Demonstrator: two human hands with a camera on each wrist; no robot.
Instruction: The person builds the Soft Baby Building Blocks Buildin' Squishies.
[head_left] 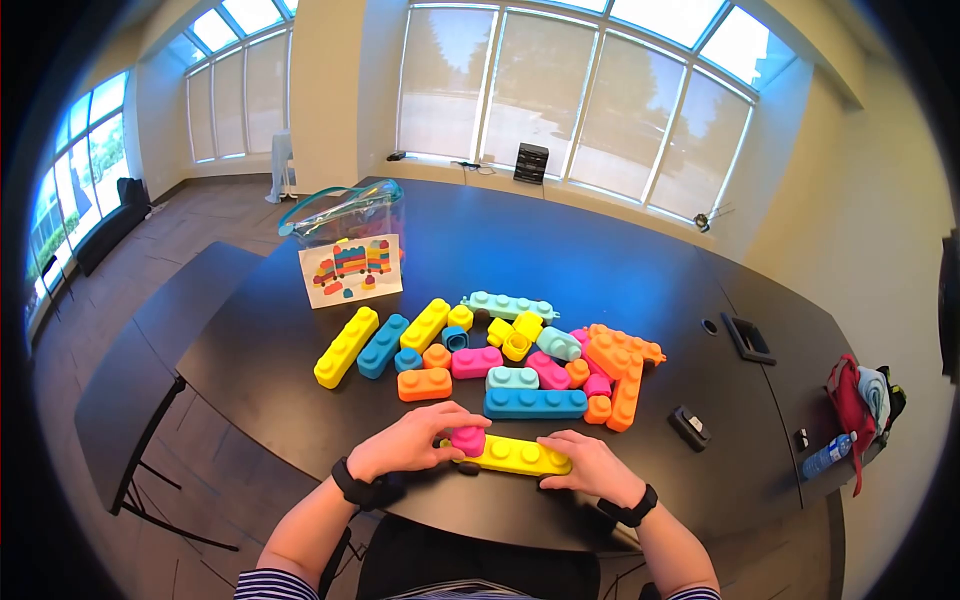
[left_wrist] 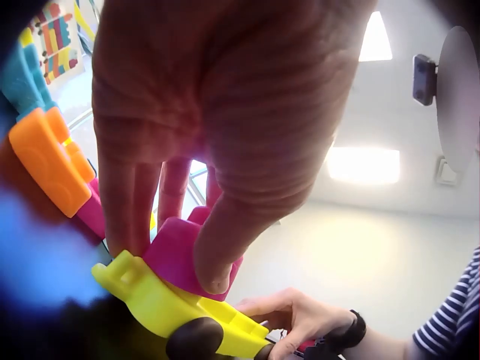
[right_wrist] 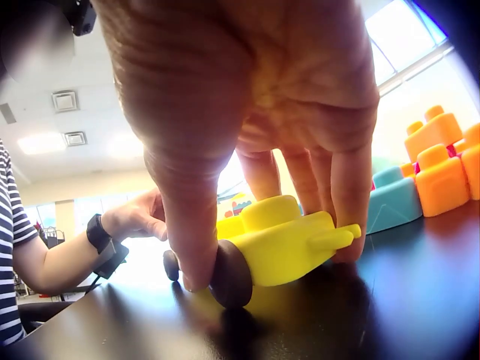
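Observation:
In the head view my left hand pinches a pink block between thumb and fingers. That block sits at the left end of a long yellow wheeled block base near the table's front edge. The left wrist view has the pink block down against the yellow base, close to its coupling end, with a dark wheel below. My right hand grips the base's right end. Its thumb lies beside a dark wheel, with the other fingers on the far side, in the right wrist view.
Just beyond lie several loose blocks, among them a long blue block, an orange block and a light teal wheeled base. A picture card leans on a clear bag. A black device and a bottle are rightward.

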